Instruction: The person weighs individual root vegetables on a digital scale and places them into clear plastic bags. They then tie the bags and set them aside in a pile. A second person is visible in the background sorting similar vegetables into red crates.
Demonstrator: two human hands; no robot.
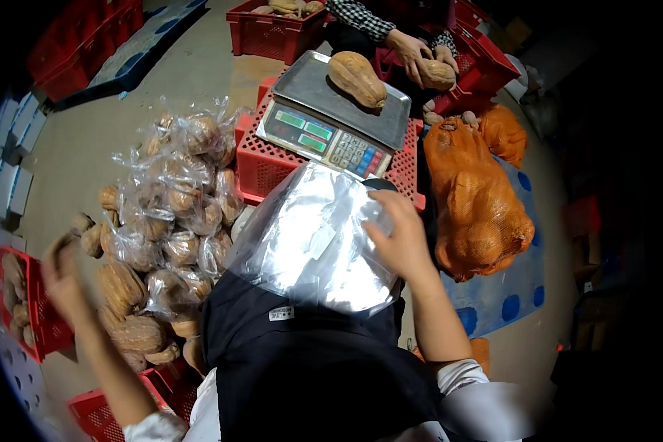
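A stack of clear plastic bags (315, 243) lies across my lap, shining under the light. My right hand (400, 235) rests at its right edge, fingers spread; whether it pinches a bag cannot be made out. My left hand (63, 276), blurred, is raised at the far left with nothing visible in it, beside a heap of squashes in clear bags (182, 199) and loose squashes (138, 334). Before me, a digital scale (331, 132) stands on an upturned red crate (246, 160). One tan butternut squash (356, 80) lies on its metal pan.
Opposite, a person's hands (420, 61) hold another squash (439, 74). An orange mesh sack (472, 204) full of produce lies on a blue pallet (497, 298) at the right. Red crates stand behind the scale (271, 33), at the left (50, 326) and at the lower left (96, 417).
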